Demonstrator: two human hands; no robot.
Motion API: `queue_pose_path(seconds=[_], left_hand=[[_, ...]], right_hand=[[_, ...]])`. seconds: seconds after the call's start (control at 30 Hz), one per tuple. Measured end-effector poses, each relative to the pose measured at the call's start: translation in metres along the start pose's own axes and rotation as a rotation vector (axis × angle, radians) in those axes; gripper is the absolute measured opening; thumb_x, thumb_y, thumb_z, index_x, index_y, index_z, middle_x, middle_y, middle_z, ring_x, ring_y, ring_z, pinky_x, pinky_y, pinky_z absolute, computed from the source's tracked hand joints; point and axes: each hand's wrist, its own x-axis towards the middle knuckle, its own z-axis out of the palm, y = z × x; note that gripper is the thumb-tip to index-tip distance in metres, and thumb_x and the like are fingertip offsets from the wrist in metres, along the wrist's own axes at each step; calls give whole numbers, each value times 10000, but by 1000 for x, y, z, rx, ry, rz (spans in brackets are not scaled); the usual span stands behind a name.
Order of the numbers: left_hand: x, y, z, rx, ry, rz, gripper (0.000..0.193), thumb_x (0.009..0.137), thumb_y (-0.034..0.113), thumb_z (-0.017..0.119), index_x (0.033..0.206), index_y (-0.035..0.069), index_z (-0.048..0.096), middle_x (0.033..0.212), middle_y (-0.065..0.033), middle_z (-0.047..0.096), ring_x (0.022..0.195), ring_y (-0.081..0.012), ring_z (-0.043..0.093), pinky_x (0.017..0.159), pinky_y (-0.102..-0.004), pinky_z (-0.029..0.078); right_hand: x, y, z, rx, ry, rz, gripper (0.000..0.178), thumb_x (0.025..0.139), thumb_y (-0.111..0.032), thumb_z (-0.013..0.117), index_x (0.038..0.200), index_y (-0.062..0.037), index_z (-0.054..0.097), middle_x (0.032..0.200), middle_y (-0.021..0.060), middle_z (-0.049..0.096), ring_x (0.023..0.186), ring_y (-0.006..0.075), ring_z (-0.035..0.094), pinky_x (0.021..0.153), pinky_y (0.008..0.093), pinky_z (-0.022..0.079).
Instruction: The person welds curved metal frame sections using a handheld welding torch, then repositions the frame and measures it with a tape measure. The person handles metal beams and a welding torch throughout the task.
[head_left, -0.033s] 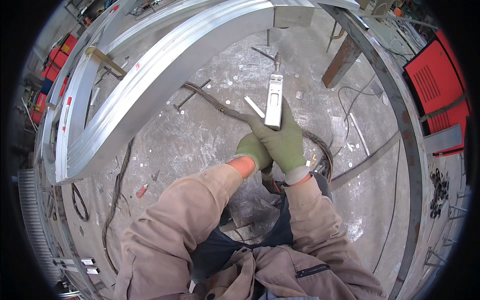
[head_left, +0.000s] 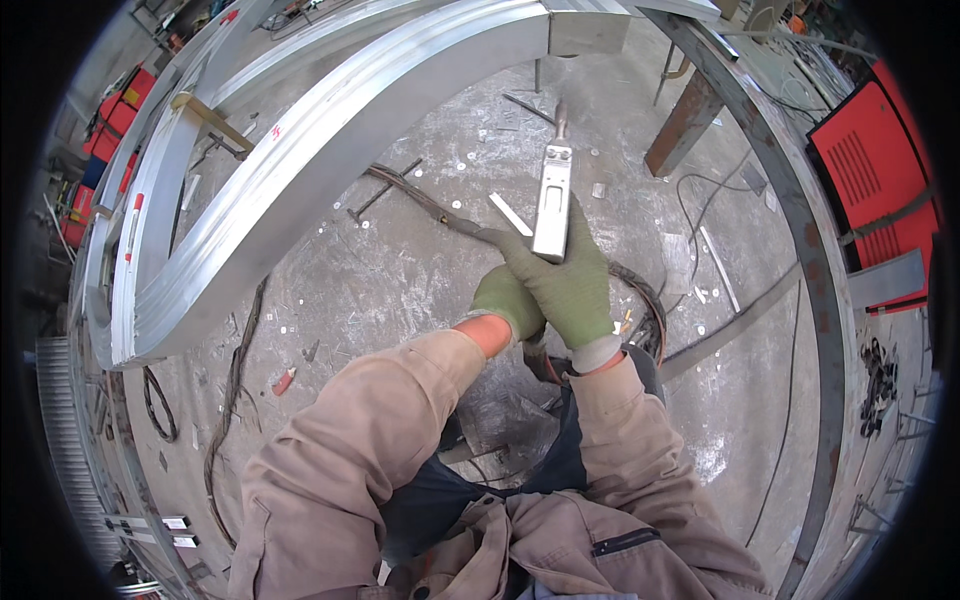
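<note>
In my right hand (head_left: pixel 570 290), in a green glove, is a silver, box-shaped welding gun (head_left: pixel 553 205), its narrow nozzle pointing away from me. The fingers wrap round the gun's near end, with the thumb on the left side. My left hand (head_left: pixel 505 302), gloved alike, is tucked against and partly under the right one. It looks curled closed, but its fingers and what they grip are hidden. A dark cable (head_left: pixel 540 360) comes out below the hands. Beyond the hands, to the left, a long curved aluminium profile (head_left: pixel 340 140) sweeps across above the floor.
A rusty steel frame (head_left: pixel 800 230) curves down the right side, with a red slatted machine (head_left: pixel 870 150) beyond it. Dark cables, a T-handled rod (head_left: pixel 385 190) and metal scraps lie on the grey floor. A small red-handled tool (head_left: pixel 284 381) lies at left.
The welding gun and my right hand have shifted very slightly to the right. My left hand stays in place.
</note>
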Motion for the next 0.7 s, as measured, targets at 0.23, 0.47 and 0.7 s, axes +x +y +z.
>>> queue_pose_path(seconds=[0.23, 0.47, 0.7], left_hand=[[6, -4, -4, 28, 421, 137, 384, 1041, 298, 773, 1398, 161, 806, 1347, -145, 817, 1228, -400, 809, 1022, -509, 663], [20, -6, -14, 74, 469, 144, 390, 1026, 318, 805, 1379, 152, 797, 1327, -154, 817, 1228, -403, 808, 1004, -505, 662], [28, -6, -13, -59, 476, 95, 419, 1046, 337, 820, 1402, 129, 742, 1324, -178, 830, 1241, -440, 802, 1016, -523, 651]], right_hand=[[9, -18, -10, 0, -54, -245, 1189, 890, -323, 1059, 1834, 44, 436, 1448, 245, 825, 1254, 331, 865, 1065, 457, 696], [24, -21, -8, -8, -50, -304, 1206, 868, -325, 1076, 1821, 59, 445, 1484, 273, 811, 1295, 349, 855, 1089, 457, 692], [31, -25, -9, -34, -63, -318, 1219, 868, -334, 1080, 1814, 89, 437, 1494, 282, 808, 1301, 348, 856, 1087, 456, 694]])
